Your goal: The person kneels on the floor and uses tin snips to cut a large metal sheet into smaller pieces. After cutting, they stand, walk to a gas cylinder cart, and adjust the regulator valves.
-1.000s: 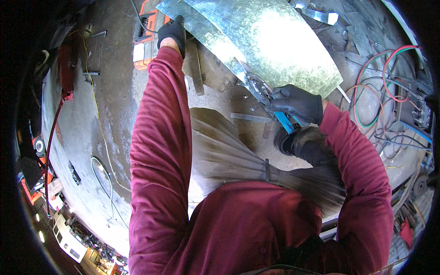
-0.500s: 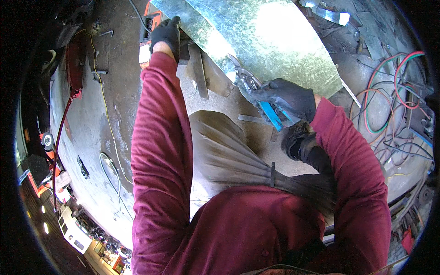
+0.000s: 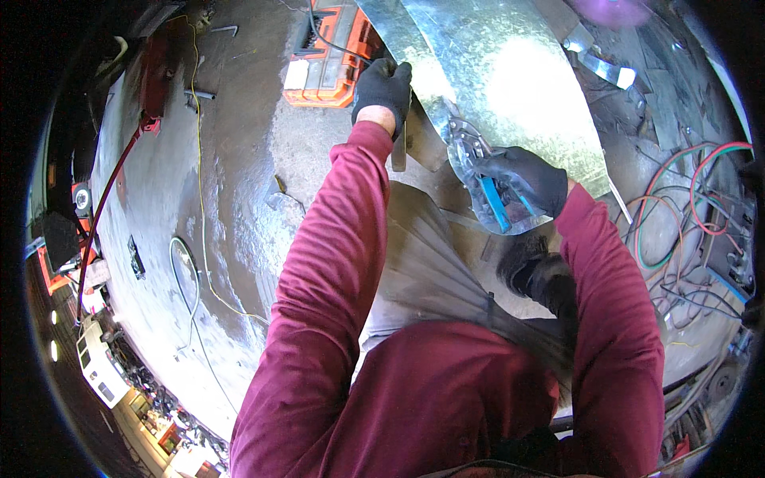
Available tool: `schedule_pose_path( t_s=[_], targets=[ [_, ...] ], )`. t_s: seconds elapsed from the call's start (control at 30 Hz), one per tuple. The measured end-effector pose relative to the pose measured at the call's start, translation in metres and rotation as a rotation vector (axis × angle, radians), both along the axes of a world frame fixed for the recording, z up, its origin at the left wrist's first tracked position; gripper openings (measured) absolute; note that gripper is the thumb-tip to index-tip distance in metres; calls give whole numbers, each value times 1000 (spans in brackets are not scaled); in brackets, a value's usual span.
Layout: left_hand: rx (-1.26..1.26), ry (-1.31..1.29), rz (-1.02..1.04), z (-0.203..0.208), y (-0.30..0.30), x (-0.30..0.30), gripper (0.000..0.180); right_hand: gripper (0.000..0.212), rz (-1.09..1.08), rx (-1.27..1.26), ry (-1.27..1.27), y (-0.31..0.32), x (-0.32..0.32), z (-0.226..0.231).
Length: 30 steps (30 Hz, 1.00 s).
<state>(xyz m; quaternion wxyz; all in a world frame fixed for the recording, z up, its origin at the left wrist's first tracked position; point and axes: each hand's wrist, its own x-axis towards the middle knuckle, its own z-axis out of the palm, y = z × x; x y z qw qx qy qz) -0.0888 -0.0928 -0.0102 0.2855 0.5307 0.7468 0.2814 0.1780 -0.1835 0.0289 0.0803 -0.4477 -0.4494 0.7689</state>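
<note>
A shiny sheet of metal (image 3: 550, 119) stretches out in front of me, with a long cut line setting off a narrow strip (image 3: 405, 41) along its left side. My left hand (image 3: 384, 94), in a black glove, is closed on the strip's outer left edge. In my gloved right hand (image 3: 527, 180) is a pair of tin snips (image 3: 470, 142) with blue handles. Their jaws are at the near end of the cut, against the sheet. The blade tips are partly hidden by the metal. Crumpled clear plastic appears to hang about the snips' handles.
Beyond my left hand an orange and grey toolbox (image 3: 325, 68) stands on the floor. Red and green hoses (image 3: 647, 209) lie coiled at the right. Metal offcuts (image 3: 610, 70) are scattered at the far right. A yellow cord (image 3: 201, 171) runs along the floor at left.
The view has swung left, so the sheet and both hands sit farther right and more of the toolbox shows. Both hands keep their holds on the sheet and the snips.
</note>
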Motion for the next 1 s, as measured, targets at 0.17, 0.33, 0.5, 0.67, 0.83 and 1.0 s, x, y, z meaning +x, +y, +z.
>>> schedule_pose_path(
  t_s=[0.17,0.33,0.5,0.67,0.83,1.0],
  targets=[
    [-65,83,-58,5,7,-4,44,41,21,-113,-39,6,3,7],
    [-80,21,-65,0,12,-4,42,43,9,-112,18,9,4,-7],
    [40,133,-129,-21,21,-11,41,35,-10,-219,65,9,10,-21],
    [-52,487,-284,-42,31,-9,40,28,-70,-546,292,9,9,-15],
    [-78,326,94,-42,27,17,29,28,-32,-587,383,8,3,-4],
    [11,113,189,-36,18,30,39,30,34,-568,432,7,3,-4]
  ],
)
